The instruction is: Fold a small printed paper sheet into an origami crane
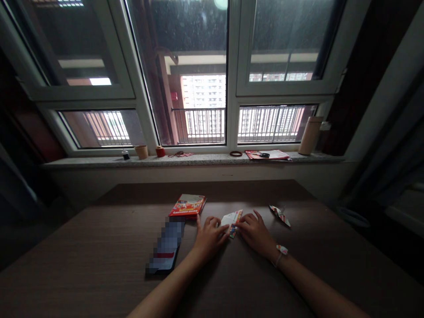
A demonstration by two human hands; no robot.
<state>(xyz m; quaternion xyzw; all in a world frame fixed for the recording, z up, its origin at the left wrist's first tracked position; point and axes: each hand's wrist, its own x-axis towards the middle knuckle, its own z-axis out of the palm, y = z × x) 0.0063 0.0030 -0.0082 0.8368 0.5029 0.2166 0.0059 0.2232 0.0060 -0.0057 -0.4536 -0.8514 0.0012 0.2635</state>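
Observation:
A small folded piece of paper (228, 219), white with a colourful printed strip along its right side, lies on the table between my hands. My left hand (208, 234) holds its left edge, fingers bent over the paper and thumb near the lower corner. At the right edge, my right hand (254, 230) pinches the printed strip between thumb and fingertips, its other fingers raised. A second folded paper piece (281, 216), printed red and white, rests to the right of my right hand. The fingertips partly cover the paper's edges.
A red printed booklet (188, 205) lies left of my hands, with a partly blurred phone (168, 247) below it. On the windowsill (205, 160) stand a paper cup (141, 152), a red jar (160, 152), papers with scissors (265, 155) on top, and a tall flask (310, 136).

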